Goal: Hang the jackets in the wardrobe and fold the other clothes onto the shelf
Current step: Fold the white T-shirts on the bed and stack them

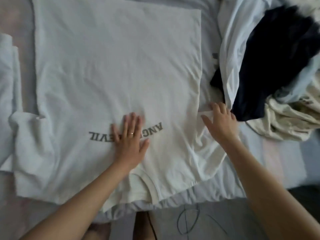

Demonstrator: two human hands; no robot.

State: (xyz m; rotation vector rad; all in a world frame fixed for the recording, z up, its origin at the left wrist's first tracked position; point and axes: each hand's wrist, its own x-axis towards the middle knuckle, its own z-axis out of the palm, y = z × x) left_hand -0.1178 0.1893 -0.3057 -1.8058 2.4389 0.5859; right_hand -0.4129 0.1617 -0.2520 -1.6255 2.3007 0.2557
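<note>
Bed (208,28) covered by a pale grey sheet, its near edge gathered; thin dark cable (186,222) looped on the grey surface below.

White t-shirt (112,66) (grey lettering (97,135)), navy garment (277,58)

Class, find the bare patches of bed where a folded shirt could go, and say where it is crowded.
Bare bed shows in the strip between the T-shirt and the pile, at lower right below the pile, and at top left beside the T-shirt. The upper right is crowded by the pile.
</note>
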